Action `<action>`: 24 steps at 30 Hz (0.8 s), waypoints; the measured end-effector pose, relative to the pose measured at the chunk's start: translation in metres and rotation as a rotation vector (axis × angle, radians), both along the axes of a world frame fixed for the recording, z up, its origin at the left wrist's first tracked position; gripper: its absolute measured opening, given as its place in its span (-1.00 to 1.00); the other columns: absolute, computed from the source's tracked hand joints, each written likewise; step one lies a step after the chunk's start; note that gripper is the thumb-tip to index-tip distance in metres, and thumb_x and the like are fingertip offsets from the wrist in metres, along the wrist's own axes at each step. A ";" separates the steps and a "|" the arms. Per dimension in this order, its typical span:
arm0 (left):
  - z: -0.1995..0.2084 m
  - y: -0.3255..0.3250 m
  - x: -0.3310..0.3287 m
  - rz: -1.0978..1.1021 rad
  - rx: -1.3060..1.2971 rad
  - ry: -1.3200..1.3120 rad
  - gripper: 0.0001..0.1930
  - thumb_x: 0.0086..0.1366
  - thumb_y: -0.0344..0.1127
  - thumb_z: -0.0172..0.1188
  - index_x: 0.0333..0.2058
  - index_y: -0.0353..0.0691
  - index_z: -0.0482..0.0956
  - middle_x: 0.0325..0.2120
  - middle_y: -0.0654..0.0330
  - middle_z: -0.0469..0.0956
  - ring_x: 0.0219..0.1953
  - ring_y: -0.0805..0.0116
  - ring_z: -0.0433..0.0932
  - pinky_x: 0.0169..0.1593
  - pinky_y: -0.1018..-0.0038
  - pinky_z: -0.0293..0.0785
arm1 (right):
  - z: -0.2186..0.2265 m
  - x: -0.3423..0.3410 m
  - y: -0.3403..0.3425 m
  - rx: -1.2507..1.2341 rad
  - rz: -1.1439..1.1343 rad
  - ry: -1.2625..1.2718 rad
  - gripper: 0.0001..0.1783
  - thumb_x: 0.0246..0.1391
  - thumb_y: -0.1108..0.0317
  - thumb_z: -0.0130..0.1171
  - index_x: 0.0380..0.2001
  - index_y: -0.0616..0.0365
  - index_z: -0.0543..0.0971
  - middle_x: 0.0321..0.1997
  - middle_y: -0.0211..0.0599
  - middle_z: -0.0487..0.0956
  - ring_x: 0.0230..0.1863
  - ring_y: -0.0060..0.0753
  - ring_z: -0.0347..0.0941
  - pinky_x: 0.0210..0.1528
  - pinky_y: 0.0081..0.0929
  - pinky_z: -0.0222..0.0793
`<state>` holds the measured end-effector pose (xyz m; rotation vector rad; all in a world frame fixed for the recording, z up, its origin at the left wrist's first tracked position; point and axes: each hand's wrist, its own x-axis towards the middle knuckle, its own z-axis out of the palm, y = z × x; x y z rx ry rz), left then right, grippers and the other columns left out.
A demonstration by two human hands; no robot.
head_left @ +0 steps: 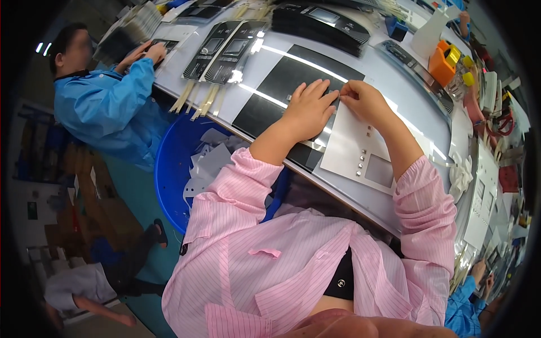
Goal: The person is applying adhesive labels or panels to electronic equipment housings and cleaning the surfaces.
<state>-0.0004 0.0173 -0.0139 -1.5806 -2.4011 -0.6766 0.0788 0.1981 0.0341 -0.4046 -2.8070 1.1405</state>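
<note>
My left hand (310, 110) lies with its fingers stretched out on a dark flat panel (279, 76) on the table, touching near the panel's right side. Close beside it, my right hand (369, 102) is closed in a pinch at the upper left corner of a white sheet (344, 138). This sheet has a rectangular cutout and rows of small holes, and slants toward the table's near edge. Its left edge lies along the dark panel, and I cannot tell whether the two are joined. My right fingers hide the pinched corner.
Black printed panels (231, 48) with pale ribbon tails lie at the left, and a black stack (315, 25) stands at the back. An orange tape dispenser (442, 65) is at the right. Below the table edge stands a blue bin (169, 180) with white scraps. A co-worker's blue sleeve (132, 90) is left.
</note>
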 end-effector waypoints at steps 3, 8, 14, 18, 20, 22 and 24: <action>0.001 -0.001 0.001 0.004 0.011 0.005 -0.57 0.39 -0.15 0.00 0.19 -0.09 0.42 0.26 0.02 0.28 0.35 0.08 0.17 0.37 0.07 0.00 | 0.003 0.000 -0.002 0.037 0.003 -0.036 -0.85 0.09 0.35 0.25 -0.28 0.15 0.59 -0.41 -0.37 0.57 -0.37 -0.52 0.44 -0.25 -0.53 0.37; 0.001 -0.002 0.001 0.003 0.008 0.014 -0.57 0.39 -0.15 0.01 0.19 -0.10 0.42 0.26 0.03 0.27 0.35 0.09 0.17 0.37 0.08 -0.01 | 0.003 0.002 -0.004 0.016 -0.018 -0.027 -0.86 0.09 0.35 0.25 -0.29 0.14 0.59 -0.42 -0.39 0.57 -0.37 -0.53 0.43 -0.27 -0.53 0.36; 0.002 -0.002 0.002 0.004 -0.006 -0.006 -0.56 0.39 -0.15 0.00 0.19 -0.11 0.41 0.27 0.03 0.26 0.35 0.09 0.16 0.37 0.08 -0.02 | 0.002 0.004 -0.005 0.047 -0.021 0.003 -0.86 0.08 0.34 0.26 -0.30 0.13 0.59 -0.44 -0.40 0.56 -0.38 -0.52 0.43 -0.27 -0.53 0.36; 0.003 -0.001 0.002 0.000 -0.016 -0.012 -0.56 0.40 -0.14 -0.01 0.20 -0.11 0.40 0.27 0.03 0.26 0.36 0.10 0.15 0.38 0.07 -0.02 | -0.001 0.002 -0.002 0.028 -0.017 -0.001 -0.85 0.08 0.34 0.27 -0.30 0.13 0.59 -0.44 -0.39 0.56 -0.37 -0.52 0.44 -0.26 -0.52 0.37; 0.004 -0.002 0.002 0.002 -0.020 -0.017 -0.56 0.40 -0.14 -0.01 0.20 -0.11 0.40 0.27 0.03 0.26 0.36 0.10 0.14 0.38 0.07 -0.03 | 0.000 0.002 -0.002 0.021 -0.015 -0.007 -0.85 0.08 0.33 0.27 -0.30 0.13 0.59 -0.43 -0.38 0.57 -0.37 -0.51 0.44 -0.26 -0.51 0.37; 0.003 -0.002 0.001 0.001 -0.016 -0.026 -0.56 0.40 -0.14 -0.01 0.20 -0.10 0.40 0.27 0.03 0.26 0.36 0.10 0.14 0.38 0.07 -0.03 | 0.002 0.001 -0.003 0.013 -0.015 -0.017 -0.85 0.08 0.33 0.27 -0.29 0.14 0.59 -0.43 -0.36 0.57 -0.38 -0.50 0.44 -0.26 -0.51 0.37; 0.003 -0.002 0.000 -0.005 -0.020 -0.032 -0.56 0.41 -0.13 -0.02 0.20 -0.10 0.40 0.28 0.02 0.25 0.37 0.10 0.13 0.38 0.07 -0.04 | 0.002 0.000 -0.003 0.007 -0.017 -0.028 -0.84 0.09 0.33 0.26 -0.29 0.15 0.59 -0.42 -0.35 0.58 -0.38 -0.50 0.45 -0.26 -0.50 0.38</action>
